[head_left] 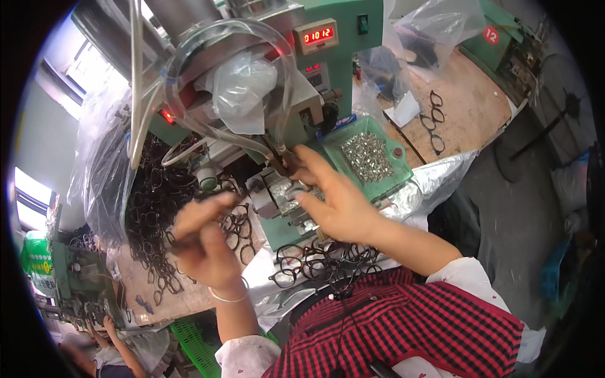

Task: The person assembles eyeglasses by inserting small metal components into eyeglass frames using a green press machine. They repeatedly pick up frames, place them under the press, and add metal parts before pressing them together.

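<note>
My right hand [343, 201] reaches over the metal fixture [277, 195] of a green bench machine [367, 57]. Its fingers curl beside the tool head, with the thumb lower down at the fixture. What lies between them is hidden. To the left, my left hand [211, 242] is smeared by motion above dark eyeglass frames [236, 230], and I cannot see whether it holds anything. A bangle [228, 296] circles its wrist. More eyeglass frames [315, 261] lie in front of the fixture, close to my checked apron [378, 321].
A green tray [394, 183] of small metal parts [365, 157] stands right of the fixture. Frames [435, 123] lie on the right bench. A large heap of frames [151, 214] covers the left side. Clear tubing [293, 69] loops ahead. Another person [113, 353] sits at lower left.
</note>
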Motion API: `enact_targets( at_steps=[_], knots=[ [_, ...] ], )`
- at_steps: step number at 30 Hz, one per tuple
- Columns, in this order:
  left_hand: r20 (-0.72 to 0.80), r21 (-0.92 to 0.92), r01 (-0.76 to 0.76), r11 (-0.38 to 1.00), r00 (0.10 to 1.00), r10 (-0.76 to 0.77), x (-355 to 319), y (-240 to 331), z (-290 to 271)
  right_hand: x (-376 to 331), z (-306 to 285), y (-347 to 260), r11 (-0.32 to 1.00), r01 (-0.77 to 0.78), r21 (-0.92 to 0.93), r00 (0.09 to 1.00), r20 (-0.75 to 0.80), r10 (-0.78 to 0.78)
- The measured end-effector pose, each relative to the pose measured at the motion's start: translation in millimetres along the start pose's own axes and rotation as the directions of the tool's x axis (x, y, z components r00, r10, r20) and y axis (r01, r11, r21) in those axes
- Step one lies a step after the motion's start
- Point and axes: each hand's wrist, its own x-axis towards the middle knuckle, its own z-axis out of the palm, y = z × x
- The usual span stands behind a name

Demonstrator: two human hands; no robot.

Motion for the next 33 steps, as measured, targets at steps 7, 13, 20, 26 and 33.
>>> enact_targets(
  at_steps=[7, 13, 20, 26, 33],
  knots=[
    [0.485, 0.281, -0.313, 0.907, 0.862, 0.147, -40, -8, 27, -18, -74, 126, 0.577, -0.169, -0.799, 0.975, -0.222, -0.021],
    [0.509, 0.261, -0.342, 0.903, 0.843, 0.172, -48, -21, 26, -25, -82, 148, 0.679, -0.102, -0.727, 0.969, -0.227, -0.098],
    [0.325, 0.361, -0.101, 0.927, 0.945, -0.024, -85, 9, 30, -23, -85, 134, 0.874, -0.18, -0.451, 0.931, -0.365, 0.003],
    [-0.338, 0.735, 0.183, 0.653, 0.934, 0.119, -80, 58, -78, -40, -88, 150, 0.873, -0.255, 0.415, 0.686, -0.559, 0.466],
    [-0.032, 0.925, 0.133, 0.356, 0.961, -0.275, -47, -29, -87, 15, -35, 141, 0.898, -0.223, 0.379, 0.795, -0.462, 0.393]
  ],
)
